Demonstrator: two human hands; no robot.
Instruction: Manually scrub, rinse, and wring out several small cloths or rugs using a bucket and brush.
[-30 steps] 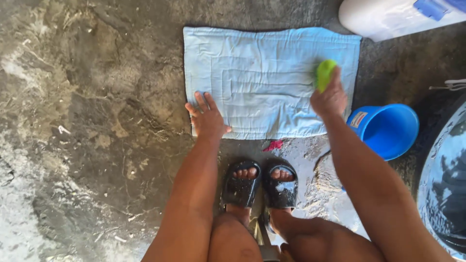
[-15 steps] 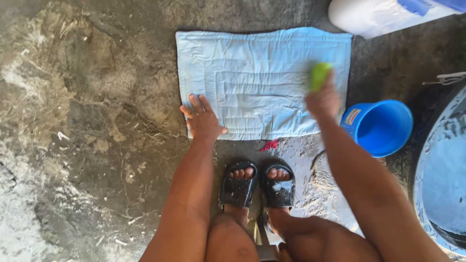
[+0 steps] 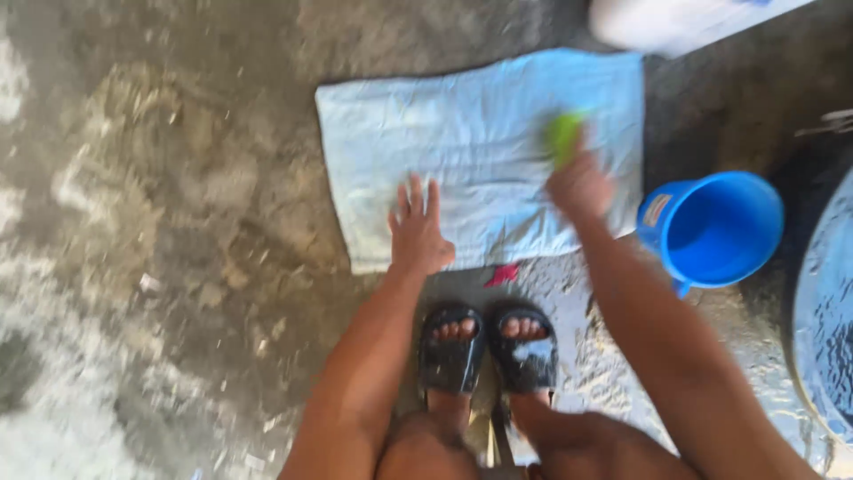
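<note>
A light blue quilted cloth (image 3: 471,133) lies flat on the wet concrete floor (image 3: 178,222) in front of my feet. My left hand (image 3: 418,233) rests flat on the cloth's near edge, fingers spread. My right hand (image 3: 579,182) presses on the cloth's right part and grips a green scrubbing brush (image 3: 563,135). The picture is blurred by motion.
A blue plastic dipper (image 3: 715,229) stands right of the cloth. A large basin of water (image 3: 831,329) fills the right edge. A white container (image 3: 675,22) sits at the top right. My feet in black slippers (image 3: 489,347) stand just below the cloth, beside a small red scrap (image 3: 502,275).
My left hand has slid right along the cloth's near edge. My right hand with the brush has moved slightly left. The view has shifted and blurred.
</note>
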